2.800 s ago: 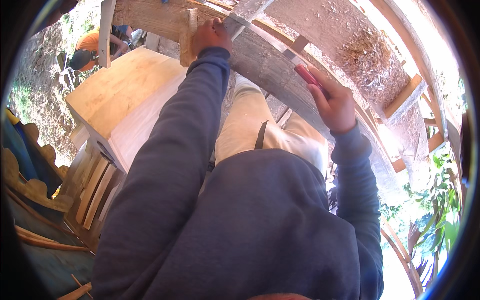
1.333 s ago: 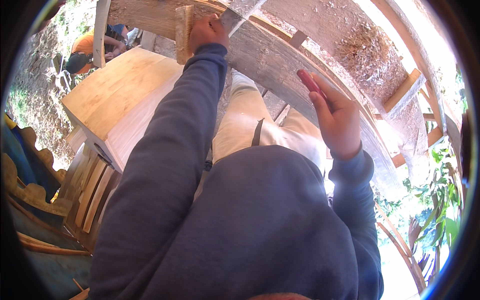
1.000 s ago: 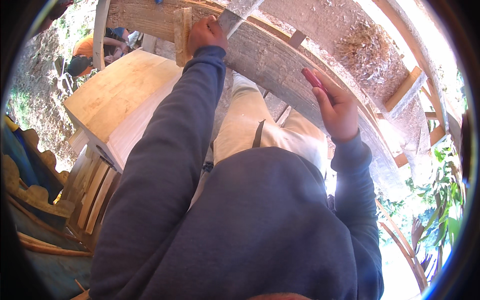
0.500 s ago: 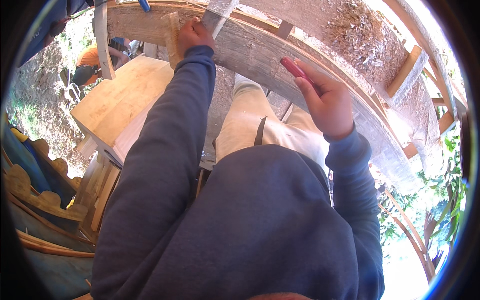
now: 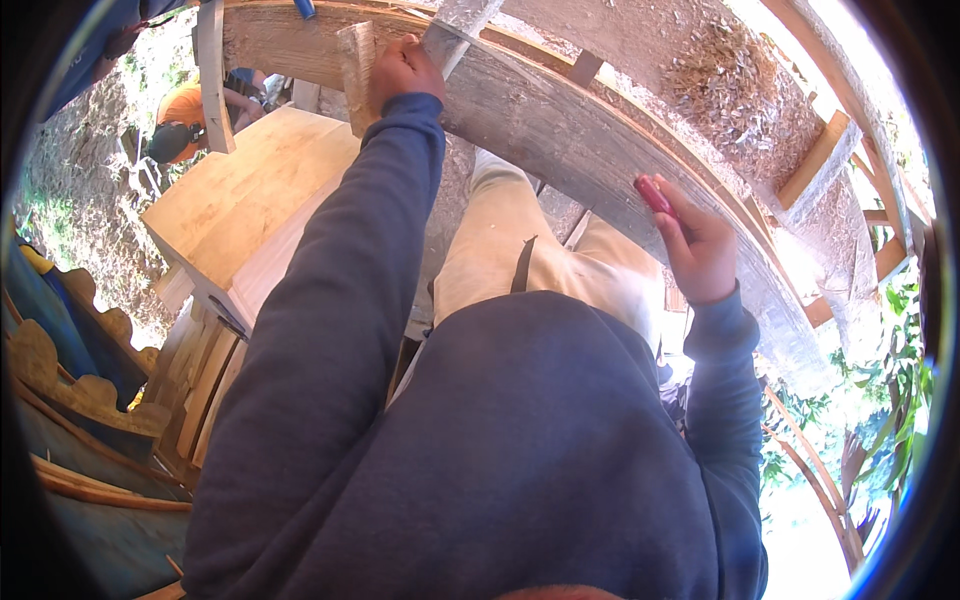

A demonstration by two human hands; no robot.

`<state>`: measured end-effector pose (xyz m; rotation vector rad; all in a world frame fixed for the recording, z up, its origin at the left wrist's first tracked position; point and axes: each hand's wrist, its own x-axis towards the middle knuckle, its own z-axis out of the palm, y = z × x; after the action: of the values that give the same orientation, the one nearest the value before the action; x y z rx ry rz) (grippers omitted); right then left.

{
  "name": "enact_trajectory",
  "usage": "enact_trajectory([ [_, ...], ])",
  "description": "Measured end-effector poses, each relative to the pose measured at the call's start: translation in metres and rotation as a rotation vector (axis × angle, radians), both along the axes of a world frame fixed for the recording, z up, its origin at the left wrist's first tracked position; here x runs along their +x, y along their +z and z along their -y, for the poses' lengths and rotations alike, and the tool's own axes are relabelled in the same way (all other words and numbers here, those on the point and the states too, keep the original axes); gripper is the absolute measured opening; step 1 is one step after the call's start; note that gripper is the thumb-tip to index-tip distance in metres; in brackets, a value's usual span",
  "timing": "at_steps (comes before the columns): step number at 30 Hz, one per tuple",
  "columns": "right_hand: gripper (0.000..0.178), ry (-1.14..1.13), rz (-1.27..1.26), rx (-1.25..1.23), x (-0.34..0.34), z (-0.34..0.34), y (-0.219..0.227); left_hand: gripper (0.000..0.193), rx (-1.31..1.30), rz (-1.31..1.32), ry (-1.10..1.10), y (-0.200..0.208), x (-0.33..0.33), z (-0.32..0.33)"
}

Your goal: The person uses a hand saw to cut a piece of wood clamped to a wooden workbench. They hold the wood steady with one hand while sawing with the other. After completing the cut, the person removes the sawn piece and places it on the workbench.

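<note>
My left hand [image 5: 407, 72] is closed at the far side of the workbench, gripping a short, light piece of wood [image 5: 357, 75] that stands on edge against the bench's front board [image 5: 560, 110]. A grey upright slat [image 5: 462, 30] is just right of that hand. Out to the right, my right hand [image 5: 705, 245] is closed round a short red rod-shaped object [image 5: 654, 194], its rounded end poking out past the fingers. Its other end is hidden in the palm, so its kind does not show.
Left of my legs stands a pale wooden box [image 5: 250, 200]. Wood shavings [image 5: 725, 80] lie heaped on the bench at far right. A person in orange [image 5: 182, 110] bends down beyond the box. Scalloped boards [image 5: 70, 375] lean at lower left, and a blue object [image 5: 304, 8] rests at the top.
My right hand has moved right and slightly down with the red object, away from the bench's middle. My left hand stays on the piece of wood; the view has shifted slightly.
</note>
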<state>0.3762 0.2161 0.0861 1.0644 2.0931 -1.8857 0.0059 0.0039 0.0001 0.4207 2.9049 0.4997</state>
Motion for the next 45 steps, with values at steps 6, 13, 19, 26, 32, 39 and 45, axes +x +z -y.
enact_trajectory([
  [6, 0.041, 0.124, 0.028, 0.119, -0.004, 0.003, 0.031, 0.041, 0.015, -0.041, 0.017, -0.004, -0.003, 0.003],
  [13, 0.043, 0.156, -0.049, 0.189, -0.009, -0.001, 0.038, 0.036, 0.002, -0.136, -0.029, -0.02, -0.006, 0.01],
  [19, 0.043, 0.164, -0.186, 0.169, -0.041, 0.005, 0.053, 0.039, -0.03, -0.092, -0.011, -0.007, -0.001, 0.008],
  [26, 0.041, 0.066, -0.178, 0.065, -0.115, 0.019, -0.003, 0.05, -0.138, -0.024, 0.002, -0.001, -0.001, -0.001],
  [32, 0.04, 0.058, -0.248, 0.129, -0.119, 0.019, -0.023, 0.046, -0.112, -0.03, -0.028, -0.002, -0.004, 0.002],
  [39, 0.038, 0.059, -0.284, 0.141, -0.13, 0.024, -0.015, 0.053, -0.114, 0.002, 0.006, 0.006, 0.0, -0.002],
  [45, 0.038, 0.054, -0.289, 0.146, -0.149, 0.031, -0.022, 0.053, -0.111, -0.035, -0.024, -0.005, -0.003, 0.005],
])
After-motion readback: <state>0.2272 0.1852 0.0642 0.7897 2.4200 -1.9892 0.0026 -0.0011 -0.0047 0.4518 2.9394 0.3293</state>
